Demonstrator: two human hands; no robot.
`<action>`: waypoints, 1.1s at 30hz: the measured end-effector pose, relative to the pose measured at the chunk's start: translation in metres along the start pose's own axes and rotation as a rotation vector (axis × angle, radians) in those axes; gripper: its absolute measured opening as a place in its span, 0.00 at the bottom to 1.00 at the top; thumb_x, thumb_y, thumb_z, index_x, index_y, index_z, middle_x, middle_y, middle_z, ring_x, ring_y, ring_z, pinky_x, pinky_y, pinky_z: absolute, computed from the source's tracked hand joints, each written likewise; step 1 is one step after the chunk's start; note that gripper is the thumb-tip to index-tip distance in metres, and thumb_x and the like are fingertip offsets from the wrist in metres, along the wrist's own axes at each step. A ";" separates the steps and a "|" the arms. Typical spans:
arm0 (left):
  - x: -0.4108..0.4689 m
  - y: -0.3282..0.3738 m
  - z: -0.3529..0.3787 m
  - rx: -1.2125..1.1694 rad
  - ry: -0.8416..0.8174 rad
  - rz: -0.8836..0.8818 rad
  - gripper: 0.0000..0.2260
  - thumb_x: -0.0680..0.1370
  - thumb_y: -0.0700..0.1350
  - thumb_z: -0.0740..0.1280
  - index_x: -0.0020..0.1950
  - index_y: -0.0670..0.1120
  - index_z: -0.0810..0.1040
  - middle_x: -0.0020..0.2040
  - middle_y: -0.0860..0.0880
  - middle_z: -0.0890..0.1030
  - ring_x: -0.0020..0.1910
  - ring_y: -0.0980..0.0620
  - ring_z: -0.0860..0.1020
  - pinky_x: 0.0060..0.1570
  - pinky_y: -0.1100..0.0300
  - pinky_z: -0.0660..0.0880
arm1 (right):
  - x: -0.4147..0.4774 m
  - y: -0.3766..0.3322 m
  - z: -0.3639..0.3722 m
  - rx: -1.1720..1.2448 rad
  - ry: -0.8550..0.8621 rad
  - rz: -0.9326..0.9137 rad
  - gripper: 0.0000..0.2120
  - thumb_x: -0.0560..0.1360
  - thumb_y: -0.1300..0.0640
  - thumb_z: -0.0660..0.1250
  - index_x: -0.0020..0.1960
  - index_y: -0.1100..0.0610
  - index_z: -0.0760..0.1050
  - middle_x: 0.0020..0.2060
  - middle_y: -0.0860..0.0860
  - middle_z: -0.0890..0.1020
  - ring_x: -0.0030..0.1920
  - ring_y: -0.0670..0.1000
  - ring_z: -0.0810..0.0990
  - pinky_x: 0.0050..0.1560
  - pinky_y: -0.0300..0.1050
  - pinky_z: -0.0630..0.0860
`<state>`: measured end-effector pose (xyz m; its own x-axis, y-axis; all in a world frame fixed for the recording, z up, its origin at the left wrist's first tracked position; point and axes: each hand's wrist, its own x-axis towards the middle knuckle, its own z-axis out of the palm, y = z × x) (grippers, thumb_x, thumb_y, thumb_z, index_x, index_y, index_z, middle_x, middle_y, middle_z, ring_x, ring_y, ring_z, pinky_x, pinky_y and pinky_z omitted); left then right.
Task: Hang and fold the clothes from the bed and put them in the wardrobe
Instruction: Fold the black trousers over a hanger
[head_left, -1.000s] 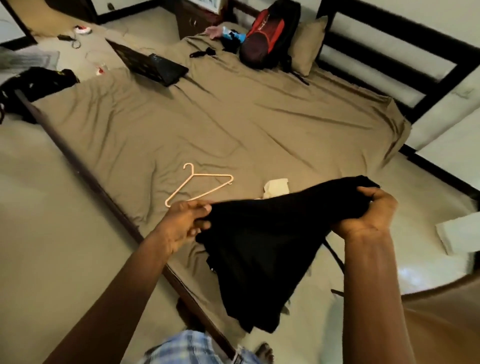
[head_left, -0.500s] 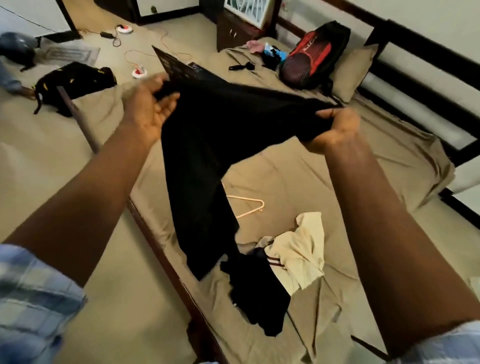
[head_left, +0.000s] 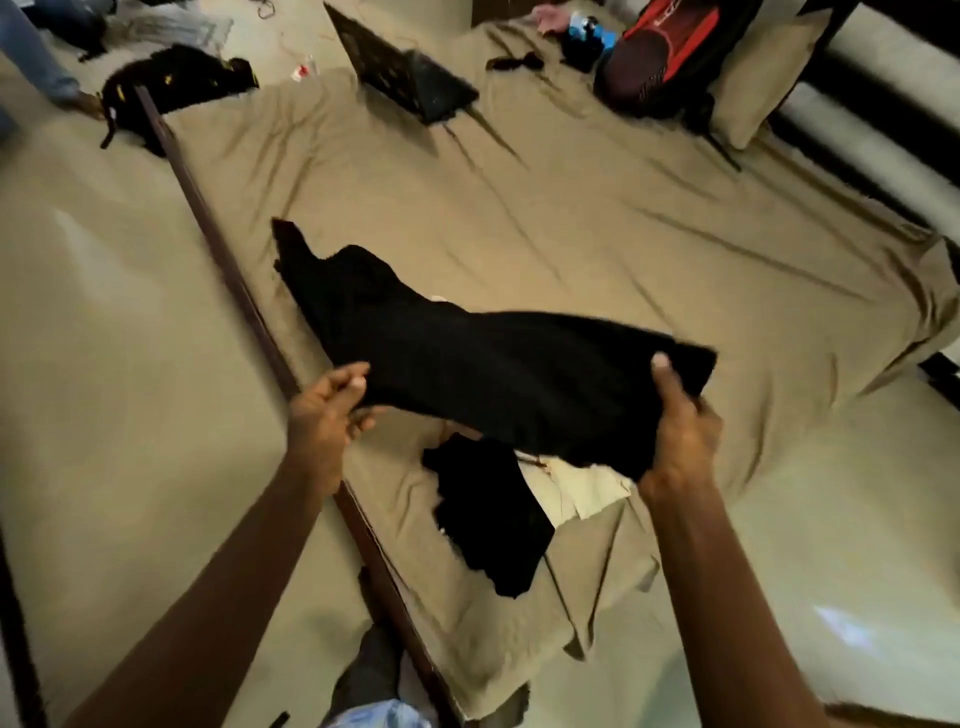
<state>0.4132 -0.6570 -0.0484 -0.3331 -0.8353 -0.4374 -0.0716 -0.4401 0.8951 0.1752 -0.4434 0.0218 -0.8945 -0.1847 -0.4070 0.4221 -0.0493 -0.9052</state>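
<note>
Stretching over the wide bed with its wrinkled tan sheet (head_left: 597, 223), we held the black cloth garment (head_left: 493, 374) spread in the air, our left hand (head_left: 324, 415) pinching one edge, our right hand (head_left: 680, 431) clamped on the other. Its far end trailed beyond our left hand and could bunch. Beneath it, the smaller black garment (head_left: 488, 514) and cream cloth (head_left: 576, 491) were half hidden.
</note>
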 end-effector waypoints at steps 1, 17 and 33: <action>-0.005 -0.037 0.001 0.058 0.004 -0.065 0.10 0.84 0.38 0.65 0.64 0.45 0.79 0.58 0.44 0.82 0.34 0.56 0.83 0.34 0.65 0.77 | 0.008 0.032 -0.025 -0.104 0.078 0.023 0.19 0.75 0.47 0.77 0.58 0.60 0.82 0.53 0.57 0.87 0.53 0.59 0.87 0.52 0.52 0.83; -0.064 -0.351 -0.020 0.474 0.084 -0.678 0.11 0.82 0.41 0.71 0.63 0.44 0.77 0.42 0.42 0.82 0.29 0.51 0.80 0.24 0.62 0.74 | 0.015 0.331 -0.287 -0.611 0.323 0.586 0.19 0.81 0.54 0.69 0.69 0.61 0.76 0.57 0.58 0.83 0.55 0.60 0.81 0.62 0.55 0.78; 0.056 -0.350 -0.023 -0.029 0.297 -0.715 0.10 0.79 0.51 0.73 0.42 0.52 0.75 0.37 0.53 0.73 0.24 0.58 0.68 0.19 0.65 0.59 | 0.074 0.311 -0.016 -1.092 -0.390 -0.282 0.09 0.81 0.55 0.65 0.60 0.52 0.79 0.52 0.47 0.83 0.50 0.45 0.81 0.52 0.36 0.76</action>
<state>0.4416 -0.5575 -0.3888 0.0512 -0.3961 -0.9168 -0.1478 -0.9109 0.3853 0.2380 -0.4567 -0.2921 -0.7509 -0.5965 -0.2833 -0.2997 0.6901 -0.6587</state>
